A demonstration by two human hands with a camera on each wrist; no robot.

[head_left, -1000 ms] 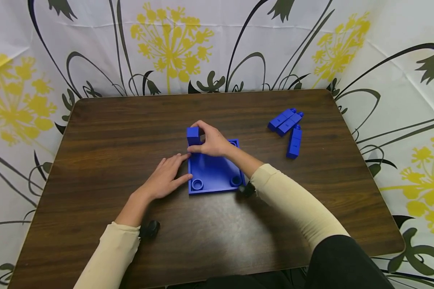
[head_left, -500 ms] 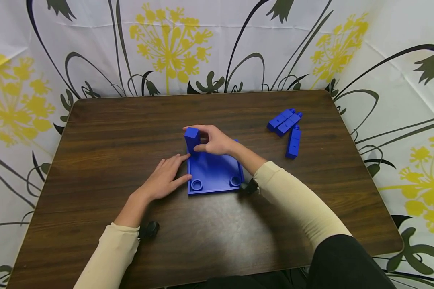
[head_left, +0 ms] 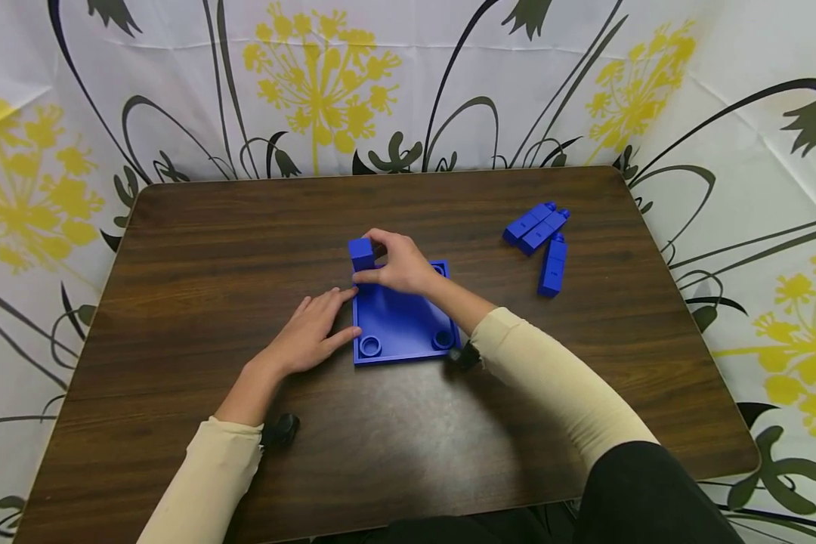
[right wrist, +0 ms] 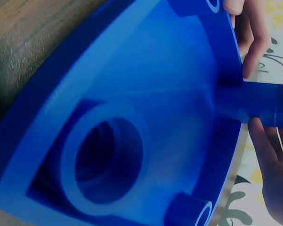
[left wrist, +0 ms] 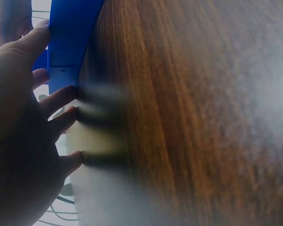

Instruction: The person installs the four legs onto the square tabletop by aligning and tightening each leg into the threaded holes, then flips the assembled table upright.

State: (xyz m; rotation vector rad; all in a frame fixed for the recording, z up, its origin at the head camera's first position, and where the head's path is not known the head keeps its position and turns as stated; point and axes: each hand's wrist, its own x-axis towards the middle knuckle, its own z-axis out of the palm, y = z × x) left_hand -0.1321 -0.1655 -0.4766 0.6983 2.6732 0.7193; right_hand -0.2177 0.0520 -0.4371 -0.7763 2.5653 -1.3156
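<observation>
A square blue panel (head_left: 401, 321) with raised rims and round corner sockets lies on the table. At its far left corner a blue square leg (head_left: 362, 255) stands upright. My right hand (head_left: 404, 264) grips this leg between thumb and fingers; the right wrist view shows the leg (right wrist: 268, 104) at the corner, its foot hidden from above. My left hand (head_left: 309, 332) lies flat along the panel's left side, fingers fairly straight. In the left wrist view its fingertips and thumb touch the panel's outer wall (left wrist: 68, 40). A threaded socket (right wrist: 108, 160) shows close up in the right wrist view.
Three more blue legs (head_left: 551, 264) with studs at one end lie at the back right of the brown wooden table (head_left: 211, 249). A patterned curtain (head_left: 435, 91) hangs behind the table's far edge.
The leg's top looked turned half a second ago and now sits squarer. My right fingers have shifted round it and closed in again. My left hand and the panel stay in place.
</observation>
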